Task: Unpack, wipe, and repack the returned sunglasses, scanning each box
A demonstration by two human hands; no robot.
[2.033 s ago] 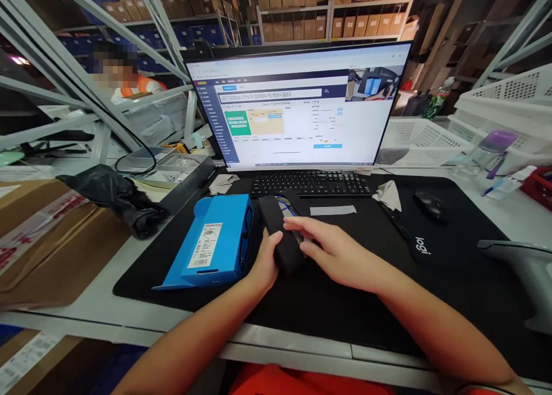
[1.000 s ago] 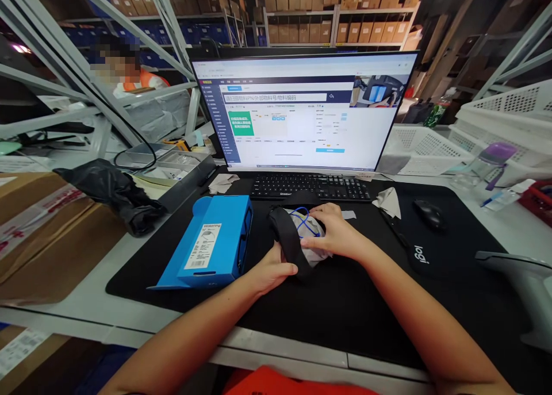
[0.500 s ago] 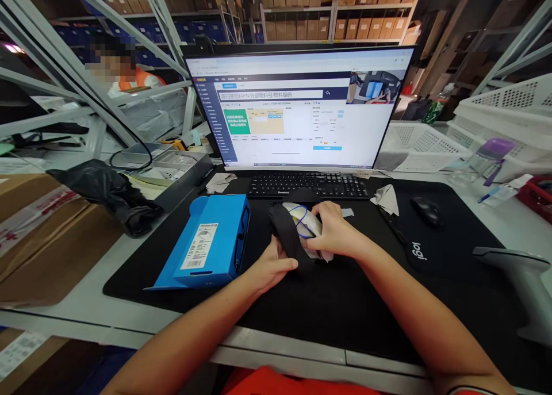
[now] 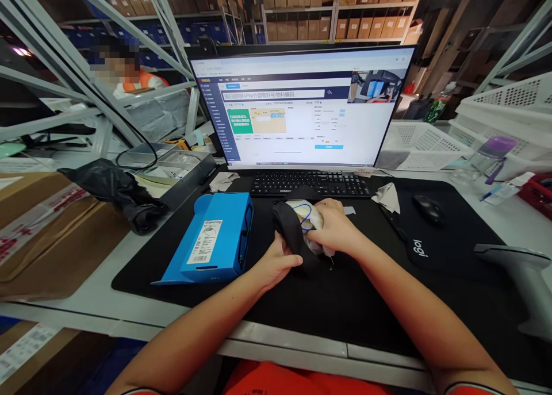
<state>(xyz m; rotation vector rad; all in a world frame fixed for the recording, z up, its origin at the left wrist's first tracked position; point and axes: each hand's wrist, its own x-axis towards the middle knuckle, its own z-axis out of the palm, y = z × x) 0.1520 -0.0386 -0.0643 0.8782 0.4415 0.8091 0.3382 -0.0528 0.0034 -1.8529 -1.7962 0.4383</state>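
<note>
Above the black desk mat [image 4: 345, 303], my two hands have hold of a black, curved, band-like soft item [image 4: 291, 228] of a kind I cannot make out. My left hand [image 4: 280, 261] grips its near left side, thumb across the front. Fingers of my right hand [image 4: 334, 225] are closed on a crumpled pale wad [image 4: 317, 218] inside the band's opening. A thin blue loop [image 4: 305, 210] lies over the wad. Left of my hands, a blue box [image 4: 228, 234] with a white picture label [image 4: 206, 242] lies with a flap folded out.
A monitor [image 4: 297, 125] and a black keyboard [image 4: 310, 183] stand behind my hands. To the right are a mouse [image 4: 428, 210], a handheld scanner [image 4: 520, 268] and white baskets [image 4: 425, 148]. A carton [image 4: 56, 240] with a black bag [image 4: 125, 199] sits left; a person [image 4: 133, 79] is beyond.
My right hand has shifted slightly, and more of the pale wad shows below its fingers. The black item is still in both hands; the whole view has moved a little.
</note>
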